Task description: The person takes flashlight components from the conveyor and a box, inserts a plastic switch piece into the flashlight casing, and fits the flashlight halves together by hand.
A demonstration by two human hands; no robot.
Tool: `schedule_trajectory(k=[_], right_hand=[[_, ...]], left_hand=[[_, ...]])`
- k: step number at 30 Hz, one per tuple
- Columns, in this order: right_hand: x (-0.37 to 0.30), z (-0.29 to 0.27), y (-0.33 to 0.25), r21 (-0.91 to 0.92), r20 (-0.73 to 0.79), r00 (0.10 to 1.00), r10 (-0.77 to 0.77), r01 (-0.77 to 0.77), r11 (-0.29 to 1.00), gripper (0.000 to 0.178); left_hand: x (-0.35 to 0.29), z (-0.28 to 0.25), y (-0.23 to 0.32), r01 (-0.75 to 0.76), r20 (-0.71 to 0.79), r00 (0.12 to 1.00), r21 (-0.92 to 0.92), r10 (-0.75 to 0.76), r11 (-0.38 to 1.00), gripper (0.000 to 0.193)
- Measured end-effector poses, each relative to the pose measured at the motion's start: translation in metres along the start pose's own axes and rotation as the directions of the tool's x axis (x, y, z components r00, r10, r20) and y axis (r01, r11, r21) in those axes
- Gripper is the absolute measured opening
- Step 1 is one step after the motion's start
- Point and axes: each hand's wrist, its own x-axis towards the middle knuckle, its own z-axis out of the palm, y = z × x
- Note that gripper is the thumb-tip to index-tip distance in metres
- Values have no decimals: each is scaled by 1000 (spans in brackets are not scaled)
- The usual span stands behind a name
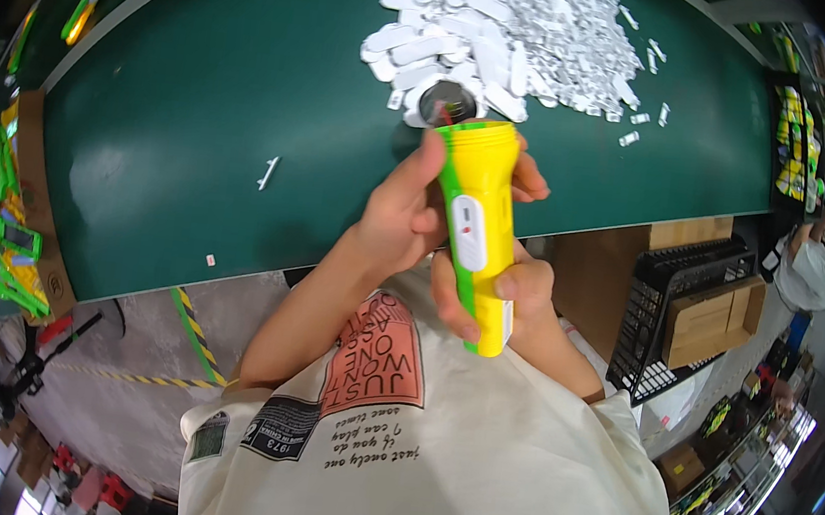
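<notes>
Both my hands hold a yellow and green flashlight body (489, 180) tilted above the table's front edge, its wide threaded end toward the table. My left hand (398, 201) is closed round the wide upper part, with fingertips showing on the far right side. My right hand (530, 285) grips the narrow lower part, thumb on the yellow shell. A white switch plate (469, 233) with a small red dot sits on the body. Just beyond the wide end is a round dark lamp head (449, 103) with a pale rim; a bit of red shows between them.
Beyond my hands, a heap of white plastic pieces (496, 40) covers part of the green table (194, 134). One loose white piece (268, 173) lies left. A cardboard box (41, 208) with green and yellow parts stands at the left edge; a black crate (643, 312) is at right.
</notes>
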Motion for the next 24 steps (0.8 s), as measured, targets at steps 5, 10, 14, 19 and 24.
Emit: schedule_trajectory(k=[5, 10, 14, 19, 24], right_hand=[[-6, -1, -2, -44, -6, 998, -59, 59, 997, 58], [-10, 5, -18, -419, -196, 978, -66, -23, 908, 55], [-13, 3, -12, -373, -262, 957, -125, 19, 928, 48], [-19, -8, -11, -157, -81, 988, -130, 116, 981, 54], [-21, -9, -12, -8, 29, 977, -213, 213, 977, 61]], left_hand=[[7, 8, 2, 36, 101, 994, 145, -51, 989, 111], [-5, 7, 12, 36, -161, 983, 642, 89, 766, 88], [0, 32, 23, 167, -407, 903, 625, 135, 763, 33], [2, 31, 31, 217, -370, 927, 664, 62, 716, 33], [2, 36, 28, 128, -260, 965, 558, 26, 820, 54]])
